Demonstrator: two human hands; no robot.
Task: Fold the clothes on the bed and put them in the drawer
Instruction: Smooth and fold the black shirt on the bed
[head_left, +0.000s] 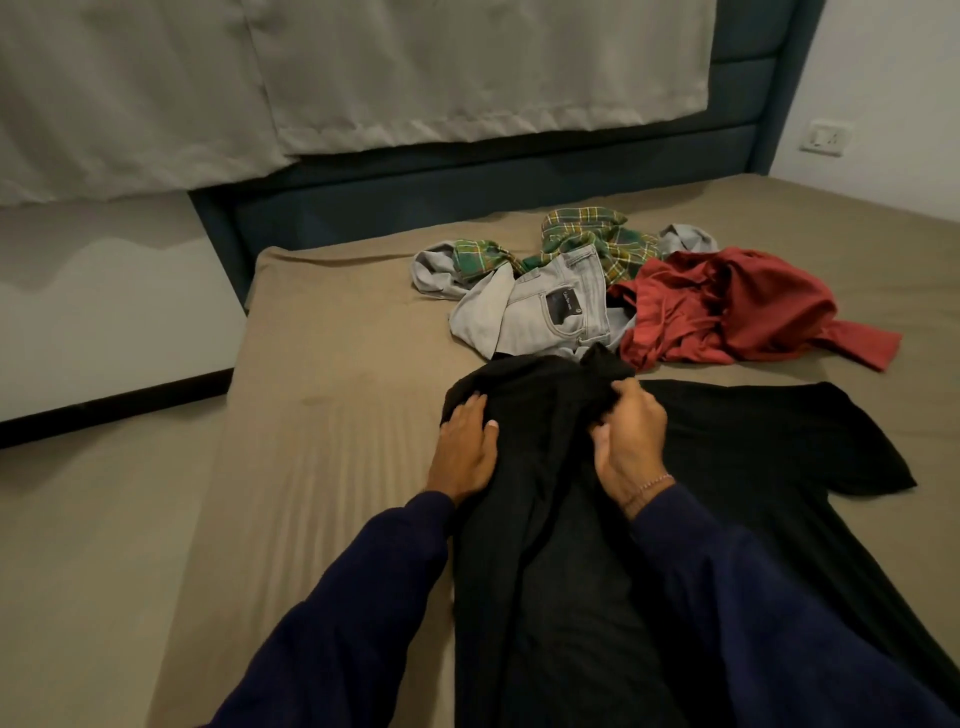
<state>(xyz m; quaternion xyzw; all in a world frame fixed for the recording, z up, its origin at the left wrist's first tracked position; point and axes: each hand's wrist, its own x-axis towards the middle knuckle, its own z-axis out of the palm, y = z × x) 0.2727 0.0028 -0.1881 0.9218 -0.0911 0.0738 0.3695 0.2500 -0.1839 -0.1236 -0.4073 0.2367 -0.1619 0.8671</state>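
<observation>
left hand (464, 451) lies flat on the black shirt (737, 457), fingers relaxed; right hand (628, 441) pinches a fold of it. shirt spreads across the bed (322, 415), near jeans (545, 312), plaid shirt (587, 239), red garment (727, 306).

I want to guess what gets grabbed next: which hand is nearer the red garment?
Right. The right hand grips the black shirt just below the red garment; the left hand rests farther left.
</observation>
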